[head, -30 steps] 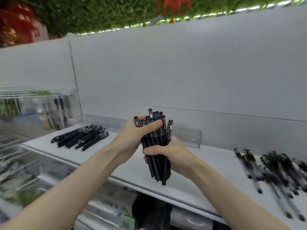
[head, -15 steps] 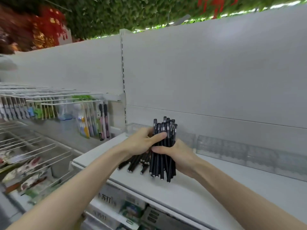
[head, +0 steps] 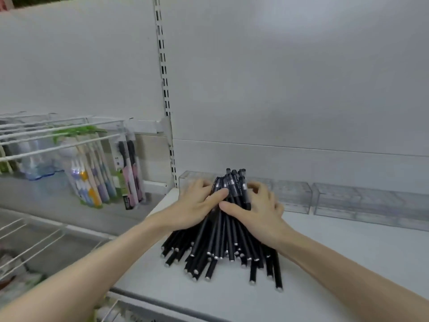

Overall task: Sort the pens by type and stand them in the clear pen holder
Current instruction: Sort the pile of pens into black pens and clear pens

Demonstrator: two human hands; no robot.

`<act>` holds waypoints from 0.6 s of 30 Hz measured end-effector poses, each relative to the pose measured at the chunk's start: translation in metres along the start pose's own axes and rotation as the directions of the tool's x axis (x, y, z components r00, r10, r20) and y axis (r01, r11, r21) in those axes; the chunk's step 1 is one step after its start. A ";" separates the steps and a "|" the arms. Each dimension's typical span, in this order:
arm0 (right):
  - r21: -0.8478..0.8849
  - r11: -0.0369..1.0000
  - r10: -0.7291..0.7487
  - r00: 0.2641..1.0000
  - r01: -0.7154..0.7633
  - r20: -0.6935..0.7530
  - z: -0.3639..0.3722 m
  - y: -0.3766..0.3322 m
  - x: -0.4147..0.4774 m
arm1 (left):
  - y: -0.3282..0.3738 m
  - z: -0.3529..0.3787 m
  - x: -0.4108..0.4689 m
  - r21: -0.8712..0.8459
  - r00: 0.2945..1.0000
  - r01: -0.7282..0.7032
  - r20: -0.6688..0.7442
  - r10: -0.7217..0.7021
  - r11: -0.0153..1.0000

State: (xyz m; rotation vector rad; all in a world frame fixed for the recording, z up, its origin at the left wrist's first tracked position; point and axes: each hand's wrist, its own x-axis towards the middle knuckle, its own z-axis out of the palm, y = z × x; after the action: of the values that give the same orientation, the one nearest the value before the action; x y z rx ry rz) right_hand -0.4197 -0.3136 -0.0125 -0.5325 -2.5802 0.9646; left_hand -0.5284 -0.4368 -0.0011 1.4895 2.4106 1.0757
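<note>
A: Head view, the only one. What do the hands have?

B: Both are on one big bunch of black pens point(head: 222, 231). The left hand point(head: 195, 205) and the right hand point(head: 257, 208) press in from either side, fingers point(head: 217, 195) curled around the upper end of the bunch, so each hand is closed on the pens rather than spread wide.

A: And where are the pens, relative to those fingers?

B: The capped tops stick up just beyond the fingertips, gathered tight. Below the fingers, toward the person, the barrels fan out and their ends rest on the white shelf point(head: 325, 263). The bunch leans away from the person, not upright.

A: The holder?

B: Clear holders point(head: 292, 194) sit in a row just behind the fingers, against the back panel. One block is partly hidden by the hands; more run off to the right of the right hand. I see no pen standing in any of them.

A: So how far along?

B: Early, I'd judge. The pens look like one type, all black, so some sorting may be done, though I cannot tell for sure. Standing them in the holder is wholly left.

A: Anything else nearby?

B: Packaged toothbrushes point(head: 130, 173) well left of the left hand; not part of this.
</note>
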 end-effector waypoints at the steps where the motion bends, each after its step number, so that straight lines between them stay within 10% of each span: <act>1: -0.033 0.999 0.039 0.999 -0.040 -0.021 0.000 0.000 -0.002 | -0.008 0.003 0.002 0.057 0.999 0.034 -0.003 -0.034 0.998; 6: -0.097 0.964 0.241 0.968 -0.246 -0.062 0.013 0.008 -0.001 | -0.033 0.011 0.005 0.191 0.998 0.053 0.018 -0.058 0.980; 18: 0.026 0.990 0.144 0.984 -0.142 -0.109 0.026 0.008 -0.023 | -0.043 0.011 -0.019 0.163 0.968 -0.052 0.249 0.010 0.985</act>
State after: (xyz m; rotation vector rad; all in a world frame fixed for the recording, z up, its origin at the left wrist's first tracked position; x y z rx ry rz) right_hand -0.4093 -0.3324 -0.0403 -0.7531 -2.4594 0.9741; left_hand -0.5456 -0.4579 -0.0405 1.6088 2.3561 0.6563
